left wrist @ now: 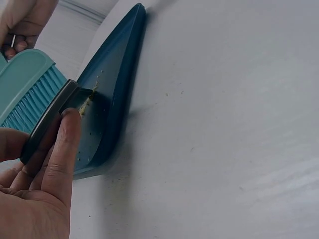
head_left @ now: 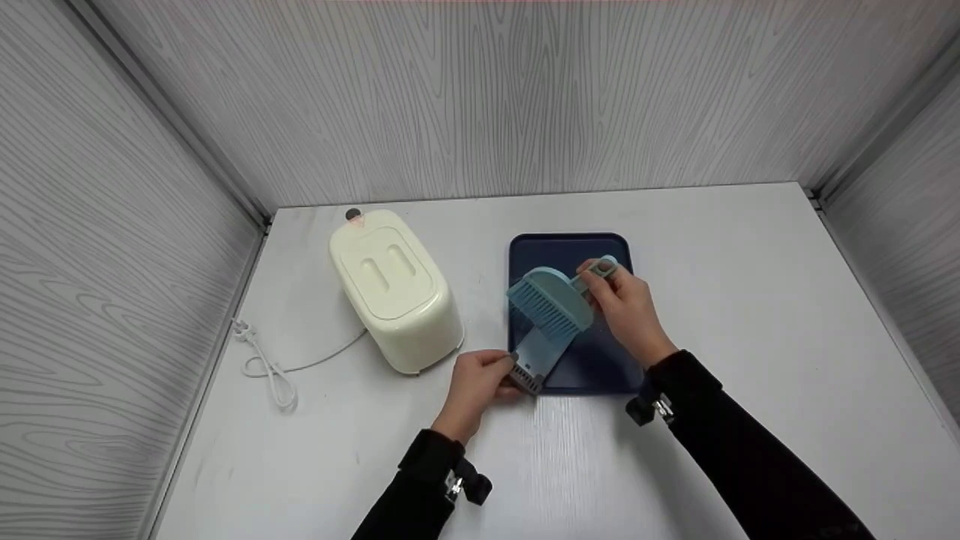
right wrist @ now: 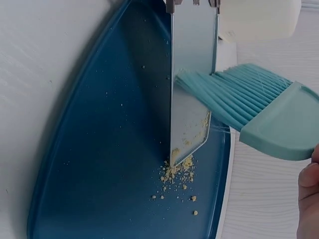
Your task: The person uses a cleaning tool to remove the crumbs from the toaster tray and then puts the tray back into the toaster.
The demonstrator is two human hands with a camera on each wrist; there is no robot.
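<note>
My left hand pinches the grey slotted end of a flat crumb tray, fingers on one side and thumb on the other. Tilted, it hangs over a dark blue tray with its far end low. My right hand grips the short handle of a teal brush. In the right wrist view, the bristles touch the metal face of the crumb tray. Yellowish crumbs lie in a small heap below its lower corner, and some cling to the metal there.
A cream toaster with a closed lid stands left of the blue tray. Its white cord and plug lie on the table farther left. Grey wood-grain panels rise at the back and both sides.
</note>
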